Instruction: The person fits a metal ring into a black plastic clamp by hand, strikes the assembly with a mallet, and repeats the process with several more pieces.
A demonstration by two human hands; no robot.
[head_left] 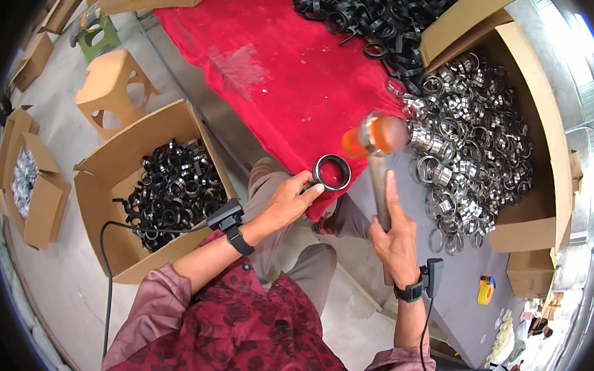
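Observation:
My left hand (pixel 288 202) grips a black ring (pixel 321 161) by its lower left side, fingers and thumb closed on it. The ring rests over the near edge of the red cloth (pixel 249 74), with a bright rim showing inside it. My right hand (pixel 395 240) is wrapped round the handle of a mallet (pixel 379 137) with an orange head. The mallet head, a little blurred, is raised to the right of the ring and apart from it. Shiny metal rings (pixel 460 138) lie heaped just right of the mallet.
Black rings (pixel 382 21) are piled at the far side of the cloth. A cardboard box (pixel 112 262) at left holds black parts (pixel 174 191). Another cardboard box (pixel 544 92) lies on its side around the metal rings. Farther left stands a tan stool (pixel 112 86). A yellow tool (pixel 486 290) lies at right.

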